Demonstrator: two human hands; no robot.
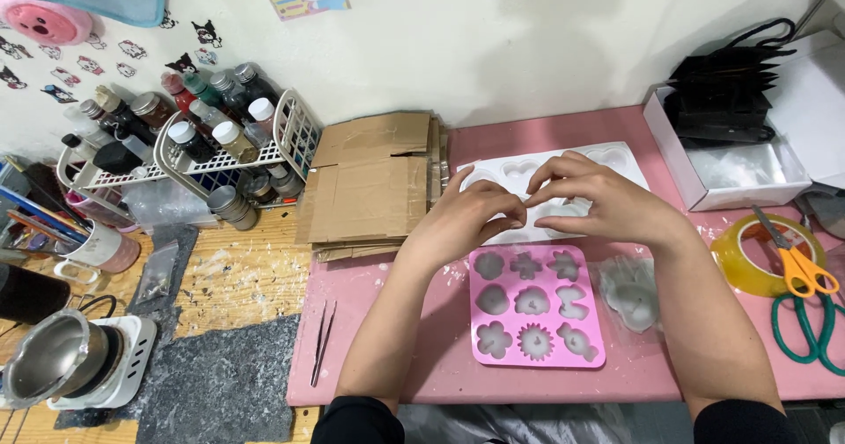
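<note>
White heart-cavity mould [528, 173] lies crosswise behind the pink silicone mould [537, 305]; left hand [462, 220] and right hand [607, 202] pinch its near edge.

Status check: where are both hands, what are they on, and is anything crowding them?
Left hand, right hand: fingers pinching at white heart mould. Pink silicone mould just below, filled, untouched. Cardboard stack left, tape roll right, both apart.
</note>
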